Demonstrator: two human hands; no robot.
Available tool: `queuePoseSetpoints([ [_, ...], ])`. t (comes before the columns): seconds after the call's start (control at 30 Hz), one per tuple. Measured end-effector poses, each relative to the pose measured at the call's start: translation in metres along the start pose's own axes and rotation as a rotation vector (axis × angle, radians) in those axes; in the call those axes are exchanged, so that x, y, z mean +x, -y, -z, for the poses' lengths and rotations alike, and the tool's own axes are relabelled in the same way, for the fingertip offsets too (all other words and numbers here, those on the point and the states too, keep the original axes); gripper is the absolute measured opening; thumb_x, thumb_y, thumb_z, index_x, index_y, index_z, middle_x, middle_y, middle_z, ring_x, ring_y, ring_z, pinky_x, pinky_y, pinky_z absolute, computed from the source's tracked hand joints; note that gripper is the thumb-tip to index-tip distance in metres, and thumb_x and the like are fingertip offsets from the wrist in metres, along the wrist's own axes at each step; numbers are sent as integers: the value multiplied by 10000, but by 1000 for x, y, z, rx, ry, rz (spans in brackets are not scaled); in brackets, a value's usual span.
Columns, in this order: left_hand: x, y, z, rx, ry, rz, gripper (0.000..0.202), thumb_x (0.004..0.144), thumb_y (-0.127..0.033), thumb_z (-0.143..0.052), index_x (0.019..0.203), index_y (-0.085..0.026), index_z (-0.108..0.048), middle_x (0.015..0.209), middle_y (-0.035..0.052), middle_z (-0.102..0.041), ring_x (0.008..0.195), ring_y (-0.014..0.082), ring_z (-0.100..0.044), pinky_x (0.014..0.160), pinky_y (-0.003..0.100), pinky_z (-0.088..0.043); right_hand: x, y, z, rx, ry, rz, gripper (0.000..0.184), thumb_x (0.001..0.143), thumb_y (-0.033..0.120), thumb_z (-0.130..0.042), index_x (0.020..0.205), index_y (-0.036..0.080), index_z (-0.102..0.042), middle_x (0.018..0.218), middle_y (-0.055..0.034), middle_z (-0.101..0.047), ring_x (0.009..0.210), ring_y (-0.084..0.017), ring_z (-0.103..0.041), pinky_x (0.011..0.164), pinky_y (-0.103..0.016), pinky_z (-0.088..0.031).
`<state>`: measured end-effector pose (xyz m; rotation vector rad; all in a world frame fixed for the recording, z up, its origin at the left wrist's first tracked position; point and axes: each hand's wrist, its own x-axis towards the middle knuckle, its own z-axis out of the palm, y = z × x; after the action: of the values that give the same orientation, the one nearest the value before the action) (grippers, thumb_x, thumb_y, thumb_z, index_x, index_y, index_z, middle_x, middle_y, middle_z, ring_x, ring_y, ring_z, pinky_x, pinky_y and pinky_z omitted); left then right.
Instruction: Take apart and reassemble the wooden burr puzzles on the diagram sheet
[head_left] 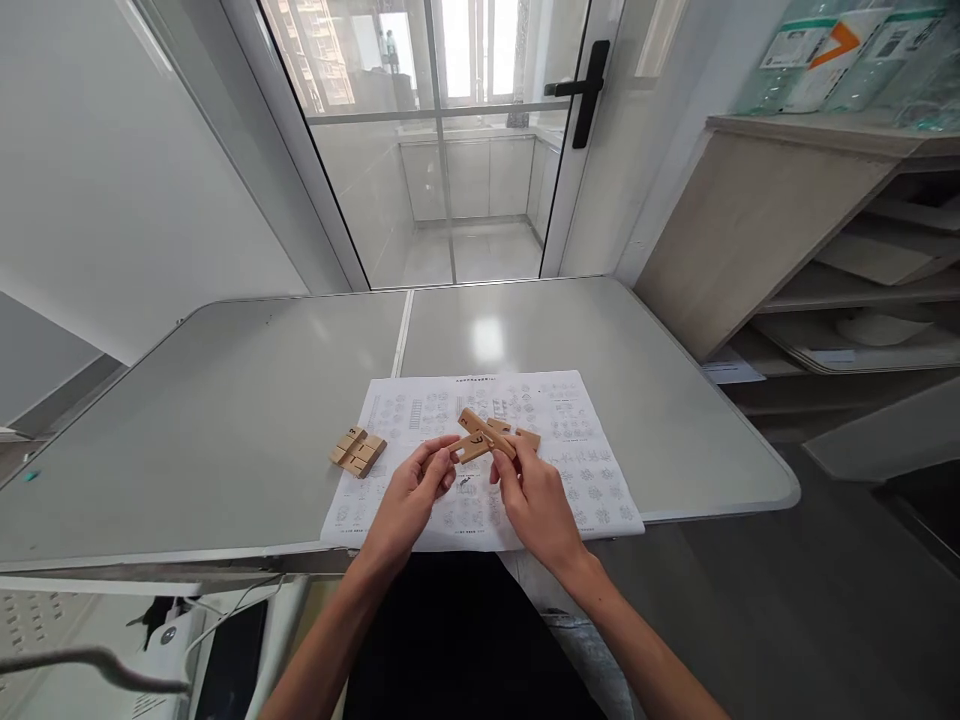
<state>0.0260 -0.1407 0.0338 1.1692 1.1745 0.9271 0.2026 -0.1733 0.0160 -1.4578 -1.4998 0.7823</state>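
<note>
My left hand (411,497) pinches the near end of a notched wooden bar (471,448) with a mark on it. My right hand (534,500) grips a second wooden bar (480,426) that crosses over the first. Both hands hover just above a printed paper sheet (585,470) full of small diagrams. A third wooden bar (520,434) lies on the sheet just behind the crossed pair. Two or three more notched bars (358,451) rest side by side at the sheet's left edge.
The sheet lies on a grey table (225,420) made of two joined halves, with its front edge close to my body. A glass door (450,140) stands behind it. Wooden shelves (825,260) are at the right. A white device with cables (169,640) sits low left.
</note>
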Motion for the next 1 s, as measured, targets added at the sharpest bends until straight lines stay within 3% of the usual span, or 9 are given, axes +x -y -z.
queuePoseSetpoints([
  [0.17, 4, 6, -17, 4, -47, -2, 490, 925, -561, -666, 1224, -175, -689, 838, -5, -587, 723, 130, -519, 789, 301, -501, -1, -8, 1, -75, -62, 60, 339, 1114, 302, -354, 1312, 222, -618, 912, -41, -740, 710, -201, -708, 657, -307, -547],
  [0.27, 4, 9, -23, -27, -90, -11, 473, 916, -546, -678, 1210, -175, -685, 854, -5, -582, 727, 127, -519, 796, 305, -502, -3, -11, -1, -122, -73, 113, 425, 1112, 268, -351, 1477, 224, -565, 1159, -95, -780, 920, -235, -771, 746, -340, -608],
  [0.37, 2, 9, -26, -56, -79, 2, 469, 922, -540, -674, 1223, -179, -681, 877, 3, -587, 734, 127, -524, 810, 314, -512, -6, -13, -2, -167, -62, 171, 466, 1117, 242, -352, 1550, 233, -524, 1405, -112, -715, 1097, -255, -765, 830, -373, -641],
  [0.47, 0, 6, -26, -100, -14, 19, 496, 928, -549, -674, 1261, -182, -654, 962, 25, -612, 749, 122, -528, 817, 320, -514, -9, -16, -1, -202, -49, 198, 480, 1129, 255, -377, 1598, 249, -481, 1484, -102, -672, 1118, -255, -766, 853, -379, -652],
  [0.57, -3, 2, -22, -64, 124, 47, 467, 957, -599, -633, 1173, -184, -639, 912, 15, -600, 657, 107, -462, 650, 280, -433, -9, -20, 3, -213, -61, 210, 494, 1136, 256, -380, 1625, 277, -452, 1454, -89, -697, 1030, -242, -786, 845, -380, -657],
  [0.67, -5, -1, -17, -45, 249, 108, 460, 975, -643, -598, 1034, -187, -595, 796, -38, -481, 580, 84, -308, 541, 253, -261, -8, -24, 7, -193, -72, 282, 518, 1137, 227, -396, 1648, 306, -411, 1433, -78, -709, 1006, -231, -781, 814, -359, -657],
  [0.8, -6, -4, -14, -82, 276, 143, 486, 957, -664, -620, 909, -200, -484, 783, -60, -406, 593, 79, -240, 540, 254, -198, -7, -27, 9, -187, -64, 353, 545, 1137, 198, -395, 1667, 328, -375, 1311, -86, -756, 947, -224, -773, 751, -331, -641],
  [0.93, -6, -4, -17, -96, 290, 148, 526, 943, -689, -625, 861, -211, -422, 771, -67, -375, 603, 81, -225, 548, 262, -181, -12, -22, 9, -229, -5, 438, 543, 1127, 164, -407, 1648, 319, -419, 1029, -60, -777, 791, -199, -745, 684, -297, -600],
  [1.0, -7, -4, -20, -93, 283, 138, 532, 945, -700, -614, 862, -211, -421, 770, -67, -371, 610, 83, -230, 554, 266, -181, -15, -18, 9, -211, 25, 456, 534, 1123, 146, -411, 1629, 313, -446, 995, -49, -764, 744, -177, -721, 658, -276, -581],
])
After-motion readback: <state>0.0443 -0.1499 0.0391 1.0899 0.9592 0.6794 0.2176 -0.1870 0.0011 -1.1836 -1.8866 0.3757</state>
